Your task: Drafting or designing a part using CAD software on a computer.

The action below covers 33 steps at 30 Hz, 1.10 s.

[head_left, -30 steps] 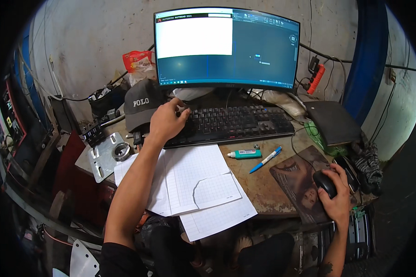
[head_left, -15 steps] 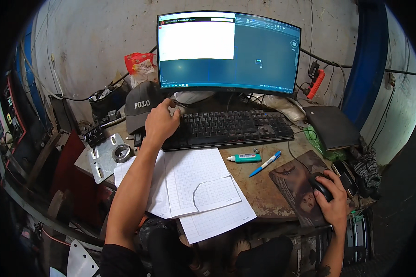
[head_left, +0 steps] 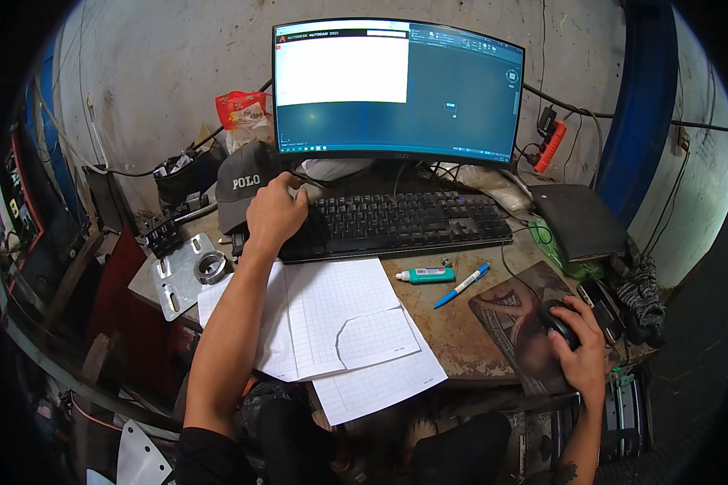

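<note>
My left hand (head_left: 277, 212) lies over the left end of a black keyboard (head_left: 408, 222), palm down and fingers partly extended, with nothing held. Some of its fingertips are hidden behind the hand. On the patterned mouse pad (head_left: 501, 319) at the right, my right hand (head_left: 581, 347) is wrapped over a black computer mouse (head_left: 561, 330). Behind the keyboard stands a curved monitor (head_left: 396, 121); its screen shows a white panel at the left and a dark blue drawing area. Under my left forearm is an open squared notebook (head_left: 323, 295) with a torn page.
A green correction-fluid bottle (head_left: 430, 276) and a blue-and-white pen (head_left: 461, 286) lie before the keyboard. At left are a grey cap (head_left: 243, 174), a slotted metal plate (head_left: 178, 283) and a metal ring (head_left: 211, 267). A dark folder (head_left: 578, 222) lies at right, near a red power strip (head_left: 551, 147).
My left hand has shifted slightly left over the keyboard's end. My right hand stays on the mouse, and the screen looks the same.
</note>
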{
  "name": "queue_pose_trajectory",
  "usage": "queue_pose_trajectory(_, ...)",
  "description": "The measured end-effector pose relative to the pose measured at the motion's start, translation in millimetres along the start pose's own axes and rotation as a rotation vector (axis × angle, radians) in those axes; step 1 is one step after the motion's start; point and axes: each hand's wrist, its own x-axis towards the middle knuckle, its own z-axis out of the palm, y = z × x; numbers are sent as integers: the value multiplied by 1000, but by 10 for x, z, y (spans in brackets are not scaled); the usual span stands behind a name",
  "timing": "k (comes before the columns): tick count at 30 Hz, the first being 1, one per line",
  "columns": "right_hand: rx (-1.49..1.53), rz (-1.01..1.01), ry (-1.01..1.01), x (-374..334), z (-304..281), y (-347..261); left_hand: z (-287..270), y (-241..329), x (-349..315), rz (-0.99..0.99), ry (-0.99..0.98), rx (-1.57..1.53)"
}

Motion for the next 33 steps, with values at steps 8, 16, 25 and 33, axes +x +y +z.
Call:
queue_pose_trajectory(8, 2, 18, 67, -32, 49, 51, -15, 7, -5, 8, 12, 33)
queue_pose_trajectory(16, -40, 29, 117, -69, 55, 71, -2, 6, 4, 16, -4, 41)
queue_pose_trajectory(25, -29, 32, 124, -74, 67, 57, -35, -4, 5, 20, -1, 57)
queue_pose_trajectory(33, -50, 17, 116, -70, 47, 52, 86, 43, -3, 271, -23, -160)
